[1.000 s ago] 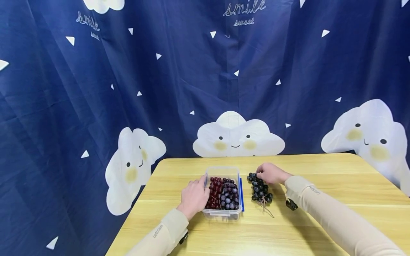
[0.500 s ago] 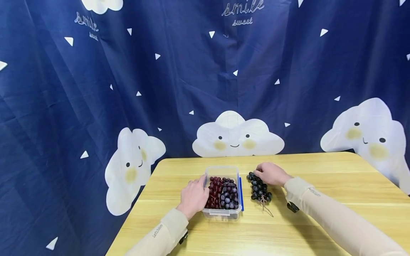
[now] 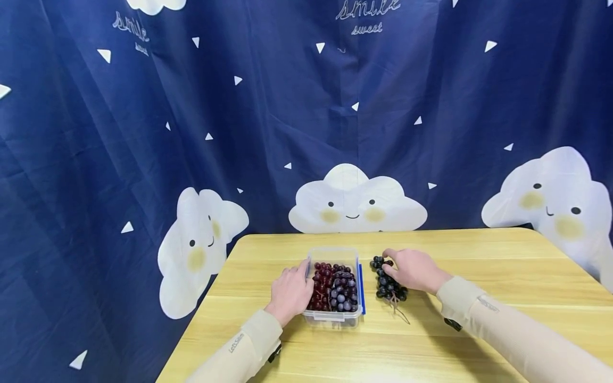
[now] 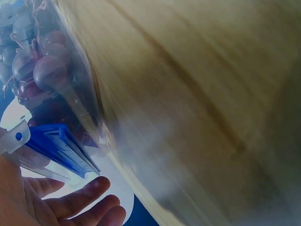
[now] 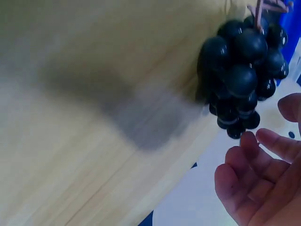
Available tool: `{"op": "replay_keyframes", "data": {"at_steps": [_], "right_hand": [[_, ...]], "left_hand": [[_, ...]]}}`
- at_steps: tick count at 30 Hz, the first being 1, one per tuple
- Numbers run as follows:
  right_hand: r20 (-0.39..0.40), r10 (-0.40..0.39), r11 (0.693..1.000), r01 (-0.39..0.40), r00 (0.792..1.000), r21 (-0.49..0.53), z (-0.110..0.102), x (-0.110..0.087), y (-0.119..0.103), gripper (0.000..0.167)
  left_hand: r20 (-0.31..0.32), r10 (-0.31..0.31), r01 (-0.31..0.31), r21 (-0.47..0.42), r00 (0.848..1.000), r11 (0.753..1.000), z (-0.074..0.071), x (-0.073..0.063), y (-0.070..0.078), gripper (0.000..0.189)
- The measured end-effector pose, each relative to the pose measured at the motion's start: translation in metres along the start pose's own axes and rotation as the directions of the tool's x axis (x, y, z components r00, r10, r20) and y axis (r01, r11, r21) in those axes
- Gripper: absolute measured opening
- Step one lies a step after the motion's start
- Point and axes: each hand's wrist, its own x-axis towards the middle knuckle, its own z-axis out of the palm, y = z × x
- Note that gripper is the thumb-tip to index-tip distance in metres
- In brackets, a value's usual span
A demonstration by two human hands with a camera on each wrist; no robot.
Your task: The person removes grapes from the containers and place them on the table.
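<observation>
A clear plastic container [image 3: 331, 317] stands on the table, with a bunch of red grapes [image 3: 322, 290] on its left side and a bunch of purple grapes [image 3: 344, 292] on its right. My left hand [image 3: 290, 291] rests at the container's left wall. The left wrist view shows its fingers [image 4: 77, 200] loosely extended beside a blue latch flap [image 4: 59, 143]. Right of the container lies a bunch of black grapes [image 3: 385, 284], its bare stem toward me. My right hand [image 3: 415, 269] is at the bunch's far right, thumb and fingers apart, fingertips [image 5: 249, 143] close to the end grapes.
Another blue flap [image 3: 362, 290] runs along the container's right side, between it and the black grapes. The wooden table [image 3: 503, 276] ends at the back against a dark blue curtain [image 3: 268, 133] printed with clouds.
My right hand has drawn back slightly to the right, and its thumb and fingers have spread apart from the black grapes. The left hand and container stay put.
</observation>
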Motion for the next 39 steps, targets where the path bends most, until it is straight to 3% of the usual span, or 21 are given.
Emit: {"op": "replay_keyframes", "data": {"at_steps": [6, 10, 16, 26, 34, 39], "right_hand": [[0.072, -0.013, 1.000, 0.011, 0.997, 0.022, 0.000, -0.008, -0.008, 0.051], [0.149, 0.031, 0.999, -0.034, 0.988, 0.017, 0.001, -0.009, -0.012, 0.061], [0.288, 0.116, 0.992, -0.127, 0.951, 0.021, 0.004, -0.007, -0.021, 0.072], [0.400, 0.169, 0.980, -0.199, 0.901, 0.033, 0.003, -0.014, -0.037, 0.094], [0.338, 0.146, 0.984, -0.171, 0.930, 0.043, 0.006, -0.016, -0.047, 0.092], [0.303, 0.133, 0.989, -0.146, 0.944, 0.022, 0.009, -0.017, -0.048, 0.099]], "left_hand": [[-0.004, 0.002, -0.002, -0.001, 1.000, 1.000, -0.001, 0.000, 0.000, 0.054], [0.001, 0.001, -0.001, -0.001, 1.000, 1.000, -0.001, 0.000, -0.001, 0.054], [0.005, -0.001, 0.001, 0.000, 1.000, 1.000, -0.001, 0.000, 0.000, 0.053], [-0.002, 0.002, -0.002, -0.003, 1.000, 1.000, -0.001, -0.001, -0.001, 0.053], [-0.010, 0.004, -0.004, -0.007, 1.000, 1.000, 0.000, -0.002, 0.000, 0.054], [-0.023, 0.006, -0.006, -0.001, 1.000, 1.000, 0.001, -0.002, -0.001, 0.053]]}}
